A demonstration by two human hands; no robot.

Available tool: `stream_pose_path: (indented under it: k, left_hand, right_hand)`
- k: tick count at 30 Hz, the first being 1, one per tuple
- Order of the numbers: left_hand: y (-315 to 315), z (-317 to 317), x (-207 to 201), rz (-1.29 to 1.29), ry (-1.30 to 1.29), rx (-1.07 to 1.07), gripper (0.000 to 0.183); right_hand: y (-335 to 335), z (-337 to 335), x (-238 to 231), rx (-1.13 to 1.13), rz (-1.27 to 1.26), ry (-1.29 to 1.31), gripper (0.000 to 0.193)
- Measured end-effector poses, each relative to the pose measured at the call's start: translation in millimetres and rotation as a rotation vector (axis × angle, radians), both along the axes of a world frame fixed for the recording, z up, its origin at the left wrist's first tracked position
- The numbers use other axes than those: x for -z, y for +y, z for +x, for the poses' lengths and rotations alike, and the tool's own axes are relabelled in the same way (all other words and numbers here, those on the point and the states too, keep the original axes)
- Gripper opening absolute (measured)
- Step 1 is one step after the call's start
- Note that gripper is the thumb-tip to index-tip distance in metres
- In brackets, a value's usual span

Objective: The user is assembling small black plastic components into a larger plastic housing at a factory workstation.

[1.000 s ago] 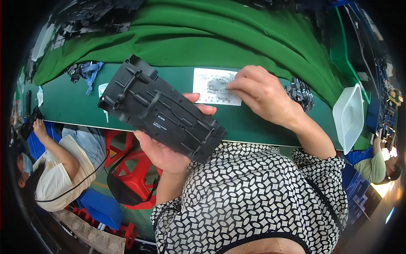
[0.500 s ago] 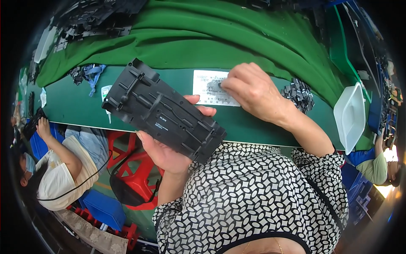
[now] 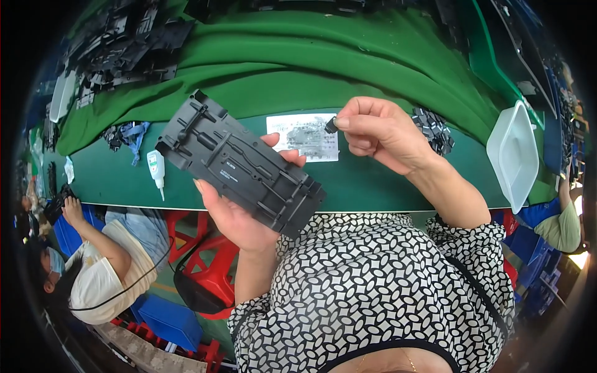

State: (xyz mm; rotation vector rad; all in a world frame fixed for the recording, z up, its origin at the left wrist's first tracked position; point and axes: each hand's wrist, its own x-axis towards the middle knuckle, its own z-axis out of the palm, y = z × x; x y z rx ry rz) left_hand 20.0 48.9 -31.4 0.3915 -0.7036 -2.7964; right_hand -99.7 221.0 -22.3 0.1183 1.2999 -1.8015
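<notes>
My left hand (image 3: pixel 239 217) is closed around a long black moulded plastic chassis plate (image 3: pixel 239 165), tilted over the table's front edge with its ribbed face up. Between the thumb and fingertips of my right hand (image 3: pixel 379 133) is a small black plastic piece (image 3: pixel 331 125), held apart from the plate. Below that piece lies a white printed sheet (image 3: pixel 311 146) with a grey smudge on it. A pile of small dark pieces (image 3: pixel 435 129) sits on the table just beyond my right wrist.
A white squeeze bottle (image 3: pixel 156 171) lies left of the plate, near a blue rag (image 3: pixel 135 142). At the right stands a white plastic tray (image 3: pixel 513 155). Green cloth (image 3: pixel 298 68) covers the far side, with black parts (image 3: pixel 130 50) heaped at far left. A co-worker (image 3: pixel 102 267) sits at left.
My right hand has lifted off the sheet and turned, and the small black piece now shows in its fingertips. The view has shifted slightly; the left hand still holds the plate.
</notes>
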Motion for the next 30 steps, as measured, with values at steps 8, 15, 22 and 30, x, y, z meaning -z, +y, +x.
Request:
stream_pose_path:
  k: [8,15,22,30]
  left_hand:
    - [-1.5,-18.0,4.5,0.006,0.016,0.1,0.073]
    - [8.0,-47.8,-1.5,-0.078,-0.03,0.188,0.073]
    - [22.3,-54.7,-9.8,-0.09,-0.027,0.224,0.06]
    - [26.8,-54.8,-16.2,-0.119,-0.036,0.235,0.064]
  right_hand:
    - [12.5,11.2,-8.5,0.028,-0.115,0.059,0.01]
    - [15.8,39.0,-19.4,-0.066,-0.055,1.122,0.022]
    - [12.3,41.2,-6.1,-0.08,-0.018,1.478,0.035]
    - [12.4,43.4,-0.7,-0.068,0.038,1.614,0.037]
